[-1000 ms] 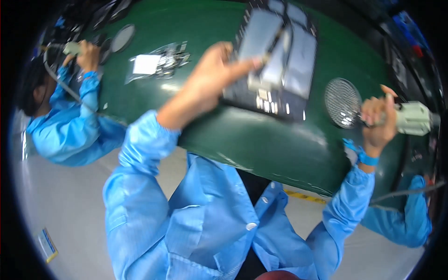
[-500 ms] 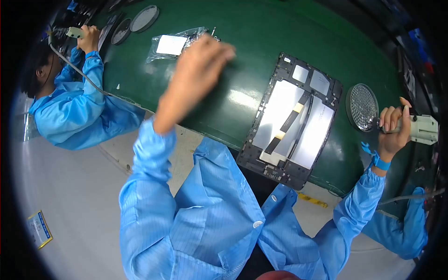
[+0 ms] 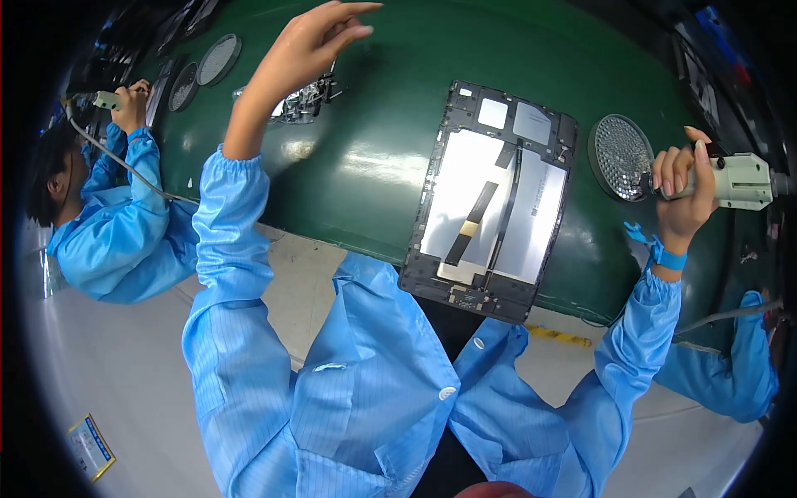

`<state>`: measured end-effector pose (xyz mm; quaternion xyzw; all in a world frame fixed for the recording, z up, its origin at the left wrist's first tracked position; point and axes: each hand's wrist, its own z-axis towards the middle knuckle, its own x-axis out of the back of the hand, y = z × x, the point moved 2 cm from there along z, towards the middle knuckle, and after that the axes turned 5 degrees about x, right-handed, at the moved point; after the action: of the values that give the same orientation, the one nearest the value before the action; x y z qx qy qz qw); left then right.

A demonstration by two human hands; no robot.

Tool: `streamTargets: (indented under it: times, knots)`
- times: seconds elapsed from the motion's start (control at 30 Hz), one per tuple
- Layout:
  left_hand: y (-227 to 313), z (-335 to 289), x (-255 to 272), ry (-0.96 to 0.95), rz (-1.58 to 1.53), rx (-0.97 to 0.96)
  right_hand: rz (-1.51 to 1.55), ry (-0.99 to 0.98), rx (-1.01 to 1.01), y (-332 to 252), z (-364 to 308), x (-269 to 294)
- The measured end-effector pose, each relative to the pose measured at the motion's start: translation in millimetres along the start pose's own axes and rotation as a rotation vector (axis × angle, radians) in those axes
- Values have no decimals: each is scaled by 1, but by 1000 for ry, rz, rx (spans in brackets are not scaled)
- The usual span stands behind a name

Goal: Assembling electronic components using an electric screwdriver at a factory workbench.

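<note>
My left hand (image 3: pixel 314 46) is raised at the far left of the table, its fingers stretched and the thumb apart, with nothing visible in it. Below its wrist lies a pile of small dark and metal parts (image 3: pixel 309 101), partly hidden by my forearm. My right hand (image 3: pixel 687 184) is wrapped round a pale electric screwdriver (image 3: pixel 743 181), whose front end is over the right edge of a round dish (image 3: pixel 594 151) of small shiny pieces. Between my hands an opened tablet (image 3: pixel 544 228) lies tilted near the table's front edge, showing silver panels and a black flex cable (image 3: pixel 473 222).
Two round dishes (image 3: pixel 238 51) stand at the back left of the green table (image 3: pixel 357 199). A co-worker (image 3: pixel 124 216) in blue sits at the left, holding a similar tool (image 3: pixel 106 100). Another blue sleeve (image 3: pixel 739 373) shows at the right, near a grey cable (image 3: pixel 722 317).
My left hand has moved up and left, farther across the table, uncovering the parts pile. My right hand keeps its grip on the screwdriver. The whole view has shifted slightly.
</note>
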<state>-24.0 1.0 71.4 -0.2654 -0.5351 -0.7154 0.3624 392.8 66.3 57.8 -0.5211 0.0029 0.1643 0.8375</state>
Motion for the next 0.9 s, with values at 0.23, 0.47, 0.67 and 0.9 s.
streamTargets:
  times: [0.23, 0.47, 0.67, 0.9]
  knots:
    - [12, -18, -74, -130, -602, 213, 14, 15, -9, -1, -1, -4]
    - [6, -21, -85, -161, -573, 270, -95, -32, -30, 1, 0, -2]
    - [5, -9, -90, -220, -440, 204, -81, -52, 4, 1, -1, 1]
    - [2, -2, -95, -375, -358, 180, -24, -44, -6, 7, -4, 12]
